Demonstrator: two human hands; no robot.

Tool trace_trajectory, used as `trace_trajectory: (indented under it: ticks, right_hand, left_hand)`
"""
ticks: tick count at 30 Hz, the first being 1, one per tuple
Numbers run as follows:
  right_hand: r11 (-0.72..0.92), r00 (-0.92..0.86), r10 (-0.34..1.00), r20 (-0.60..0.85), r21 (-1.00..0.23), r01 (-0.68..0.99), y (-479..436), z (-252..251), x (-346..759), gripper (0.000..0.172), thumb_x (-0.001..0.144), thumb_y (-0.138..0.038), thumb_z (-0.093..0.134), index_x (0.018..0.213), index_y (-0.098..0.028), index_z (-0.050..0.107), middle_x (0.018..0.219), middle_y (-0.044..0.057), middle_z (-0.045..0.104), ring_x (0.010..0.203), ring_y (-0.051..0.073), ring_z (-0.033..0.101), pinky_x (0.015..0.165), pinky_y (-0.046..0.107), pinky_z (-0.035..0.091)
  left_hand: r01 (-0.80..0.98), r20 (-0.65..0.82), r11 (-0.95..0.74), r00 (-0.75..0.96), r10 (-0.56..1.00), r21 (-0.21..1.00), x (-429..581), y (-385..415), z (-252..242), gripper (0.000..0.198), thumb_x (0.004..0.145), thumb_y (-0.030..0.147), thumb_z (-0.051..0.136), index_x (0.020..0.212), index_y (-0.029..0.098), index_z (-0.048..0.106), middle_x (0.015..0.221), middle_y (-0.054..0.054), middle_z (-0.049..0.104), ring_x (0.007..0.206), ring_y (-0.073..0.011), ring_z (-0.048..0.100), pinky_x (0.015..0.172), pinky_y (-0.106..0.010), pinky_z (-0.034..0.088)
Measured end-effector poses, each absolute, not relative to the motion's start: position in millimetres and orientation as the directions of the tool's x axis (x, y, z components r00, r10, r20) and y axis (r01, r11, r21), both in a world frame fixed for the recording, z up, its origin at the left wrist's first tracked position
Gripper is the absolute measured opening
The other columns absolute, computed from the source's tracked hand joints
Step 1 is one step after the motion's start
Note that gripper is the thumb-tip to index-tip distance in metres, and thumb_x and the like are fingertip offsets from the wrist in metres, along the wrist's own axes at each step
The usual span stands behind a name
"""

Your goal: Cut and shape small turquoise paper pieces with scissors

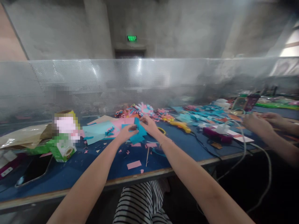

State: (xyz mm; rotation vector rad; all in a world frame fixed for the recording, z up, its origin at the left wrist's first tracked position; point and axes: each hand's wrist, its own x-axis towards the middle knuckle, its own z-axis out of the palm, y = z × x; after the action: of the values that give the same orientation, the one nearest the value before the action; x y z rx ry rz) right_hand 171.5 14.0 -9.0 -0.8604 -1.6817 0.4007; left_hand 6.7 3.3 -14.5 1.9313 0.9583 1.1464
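Note:
Both hands are over the table, closed on a piece of blue paper (137,139) that stands out against the darker blue tabletop. My left hand (127,133) pinches its left side. My right hand (149,126) grips its upper right edge. Behind my left hand lie a light-blue paper sheet (97,132) and a pink paper sheet (125,121). A thin stick (147,157) and a pink paper strip (134,165) rest on the table nearer to me. A yellow ring-shaped thing (162,130), partly hidden, is beside my right wrist.
Paper flowers (144,109) and cut blue paper (204,113) are piled behind. A yellow glue gun (181,126) trails a black cord near a purple power strip (218,136). At left are a green box (63,149) and a phone (36,169). Another person's hands (259,123) work at right.

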Motion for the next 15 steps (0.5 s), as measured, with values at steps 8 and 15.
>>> trace_trajectory:
  ticks: [8, 15]
  right_hand:
    - [0.671, -0.225, 0.740, 0.634, -0.720, 0.176, 9.5, -12.2, 161.5, 0.025, 0.069, -0.025, 0.052, 0.093, -0.019, 0.049, 0.081, 0.002, 0.057, 0.081, 0.014, 0.056, 0.072, 0.030, 0.044]
    - [0.638, -0.094, 0.758, 0.645, -0.705, 0.309, 19.2, -15.5, 166.4, 0.037, 0.060, -0.020, 0.059, 0.096, -0.017, 0.051, 0.099, 0.007, 0.055, 0.092, 0.018, 0.053, 0.078, 0.034, 0.044]
  left_hand:
    - [0.031, 0.210, -0.228, 0.286, 0.935, 0.973, 12.0, -11.1, -4.5, 0.020, 0.054, 0.018, 0.066, 0.072, 0.015, 0.055, 0.065, 0.001, 0.055, 0.065, -0.0128, 0.055, 0.069, -0.035, 0.049]
    - [-0.062, 0.194, -0.184, 0.255, 0.947, 0.981, 9.2, -10.8, -4.2, 0.021, 0.053, 0.013, 0.061, 0.072, 0.016, 0.052, 0.055, 0.004, 0.050, 0.059, -0.0105, 0.052, 0.065, -0.031, 0.048]
